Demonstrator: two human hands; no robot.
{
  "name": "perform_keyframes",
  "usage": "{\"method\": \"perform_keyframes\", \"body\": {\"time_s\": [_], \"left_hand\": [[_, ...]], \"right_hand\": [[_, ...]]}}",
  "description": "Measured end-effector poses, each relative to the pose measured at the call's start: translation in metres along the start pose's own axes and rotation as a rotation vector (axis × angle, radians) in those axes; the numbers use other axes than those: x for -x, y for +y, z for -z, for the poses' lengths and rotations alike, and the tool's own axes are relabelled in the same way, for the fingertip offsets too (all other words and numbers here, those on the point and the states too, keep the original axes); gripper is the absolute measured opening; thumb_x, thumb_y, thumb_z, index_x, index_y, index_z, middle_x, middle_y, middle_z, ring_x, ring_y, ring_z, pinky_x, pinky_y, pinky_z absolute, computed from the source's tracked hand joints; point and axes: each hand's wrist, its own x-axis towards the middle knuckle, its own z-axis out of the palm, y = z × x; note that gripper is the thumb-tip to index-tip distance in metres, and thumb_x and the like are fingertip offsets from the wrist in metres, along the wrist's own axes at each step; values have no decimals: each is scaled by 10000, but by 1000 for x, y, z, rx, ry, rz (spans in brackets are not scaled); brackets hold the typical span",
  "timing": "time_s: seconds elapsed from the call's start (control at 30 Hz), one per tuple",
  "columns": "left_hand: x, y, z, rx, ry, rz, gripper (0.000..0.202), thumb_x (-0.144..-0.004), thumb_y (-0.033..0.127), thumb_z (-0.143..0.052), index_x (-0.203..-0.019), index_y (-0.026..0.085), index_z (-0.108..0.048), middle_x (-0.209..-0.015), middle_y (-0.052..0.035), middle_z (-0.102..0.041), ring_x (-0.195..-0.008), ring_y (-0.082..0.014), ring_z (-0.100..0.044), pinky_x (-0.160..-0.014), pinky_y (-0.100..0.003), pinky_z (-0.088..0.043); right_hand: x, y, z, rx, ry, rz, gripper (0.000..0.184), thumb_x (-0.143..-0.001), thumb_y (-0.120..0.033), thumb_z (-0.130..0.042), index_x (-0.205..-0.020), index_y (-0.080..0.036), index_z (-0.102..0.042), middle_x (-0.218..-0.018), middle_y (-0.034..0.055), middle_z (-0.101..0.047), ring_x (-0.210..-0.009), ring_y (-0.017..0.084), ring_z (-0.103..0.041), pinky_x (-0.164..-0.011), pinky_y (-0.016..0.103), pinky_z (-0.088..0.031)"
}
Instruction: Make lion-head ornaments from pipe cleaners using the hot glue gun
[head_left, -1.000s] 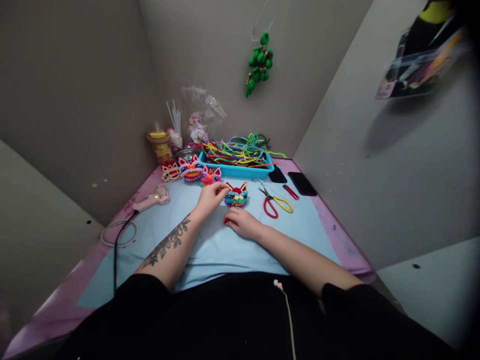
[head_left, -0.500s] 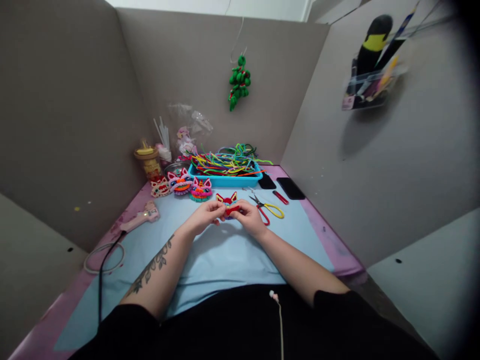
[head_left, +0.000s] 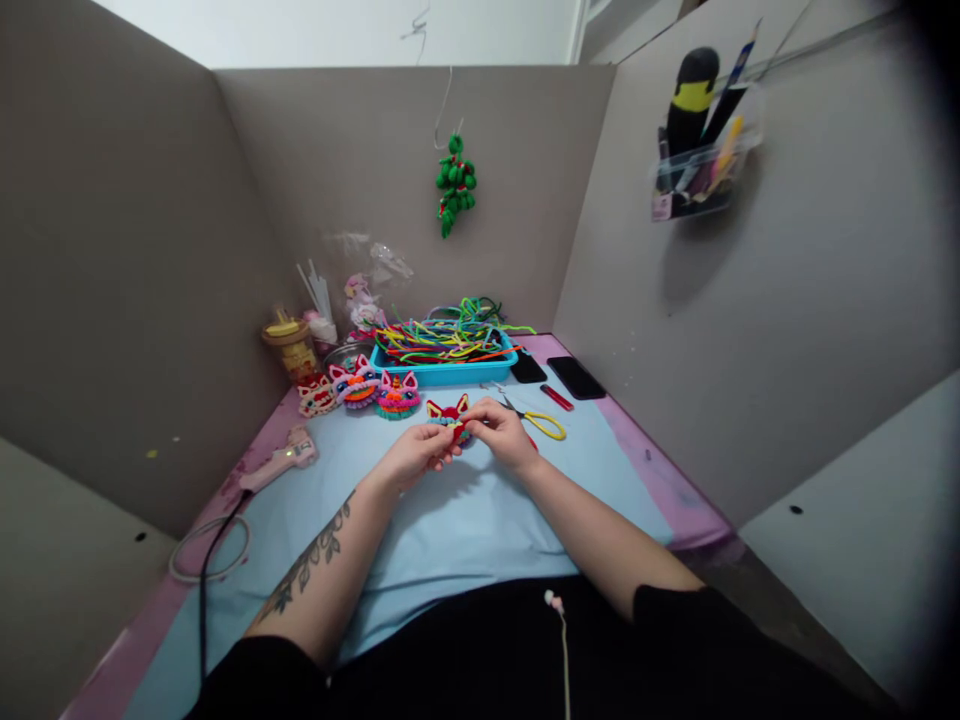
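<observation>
Nearest to me past the black shirt, the left hand point(head_left: 420, 450) and the right hand point(head_left: 501, 432) meet over the pale blue cloth point(head_left: 480, 520) on the table, thumbs and fingertips pinched on a small, soft-looking red piece point(head_left: 459, 431) held between them. Fingers cover much of it; if one pinch slackens while the other pulls, it could spring loose or bend out of shape.

Just beyond the fingertips sits a fuzzy animal-head figure with red and yellow pointed ears point(head_left: 450, 409), partly hidden by them. A knuckle pushed forward could tip or crush it.

Just beyond the right hand lie scissors with yellow and red handles point(head_left: 546, 425); a sideways sweep of that wrist could nudge them round, and I can't see whether the blades are closed.

Well to the left of the left hand lies a pale pink glue gun point(head_left: 283, 457) with a black cord point(head_left: 202, 610). I can't tell if it is hot; should it be, a careless reach could burn, and a sleeve catching the cord could drag it.

Farther off, colourful fuzzy strips point(head_left: 442, 335) spill over the bright blue tray point(head_left: 439, 376), so pulling one might bring others.
</observation>
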Motion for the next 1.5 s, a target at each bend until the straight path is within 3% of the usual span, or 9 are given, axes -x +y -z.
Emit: {"method": "perform_keyframes", "body": {"time_s": [0.27,0.43,0.53,0.6,0.7,0.83,0.97,1.17,1.5], "left_hand": [[-3,-3,-9,173,71,19,313,-658,411,-712,-718,122,-606,-649,-22,-607,-491,-40,-469,-410,-144,-294],[-4,-4,-9,90,122,-31,336,-657,435,-699,-711,121,-595,-665,-33,-625,-482,-46,-467,-404,-153,-295],[-5,-5,-9,26,132,-52,383,-680,496,-648,-730,119,-603,-707,-58,-651,-499,-64,-503,-403,-160,-315],[-5,-5,-9,-30,160,-110,428,-717,534,-581,-815,120,-624,-772,-77,-666,-544,-92,-550,-419,-174,-359],[-4,-6,-10,-228,281,-328,408,-726,473,-594,-943,131,-634,-859,-76,-666,-630,-124,-591,-489,-211,-453],[-2,-9,-10,-519,451,-606,257,-721,348,-643,-887,153,-667,-887,-67,-663,-713,-142,-611,-544,-222,-501],[-1,-13,-9,-670,500,-756,169,-776,300,-607,-862,177,-684,-827,-58,-686,-714,-143,-629,-598,-239,-523],[-1,-14,-6,-763,507,-837,139,-804,262,-581,-864,181,-677,-816,-50,-693,-724,-141,-635,-673,-258,-532],[0,-11,-9,-722,506,-838,194,-794,291,-590,-936,179,-660,-882,-64,-675,-737,-138,-635,-599,-228,-545]], "right_hand": [[2,-3,-4,189,159,102,119,-796,-261,-573,-738,-194,-652,-754,30,-565,-764,157,-537,-747,309,-438],[0,-1,-3,75,30,9,201,-781,-301,-598,-942,-204,-670,-923,58,-586,-852,168,-555,-702,280,-458],[-2,0,-3,58,-9,-14,158,-772,-300,-609,-851,-188,-688,-842,48,-588,-792,159,-562,-681,275,-453],[-3,0,-2,57,22,-6,134,-765,-295,-620,-779,-181,-687,-780,37,-588,-759,156,-563,-701,285,-447],[-4,1,1,20,63,-12,131,-757,-301,-631,-760,-182,-685,-775,33,-600,-762,159,-570,-733,295,-443],[-4,4,1,-37,67,-16,135,-748,-312,-644,-758,-185,-689,-779,30,-605,-761,156,-570,-743,293,-443],[-2,6,-4,-82,53,-31,129,-731,-309,-662,-768,-191,-700,-770,29,-605,-751,151,-566,-723,284,-447],[-2,7,-6,-103,35,-47,145,-725,-312,-670,-786,-184,-702,-775,30,-607,-750,148,-569,-701,277,-455],[-2,6,-4,-72,100,-40,140,-737,-316,-652,-784,-184,-664,-787,27,-606,-760,152,-577,-714,281,-471]]}}
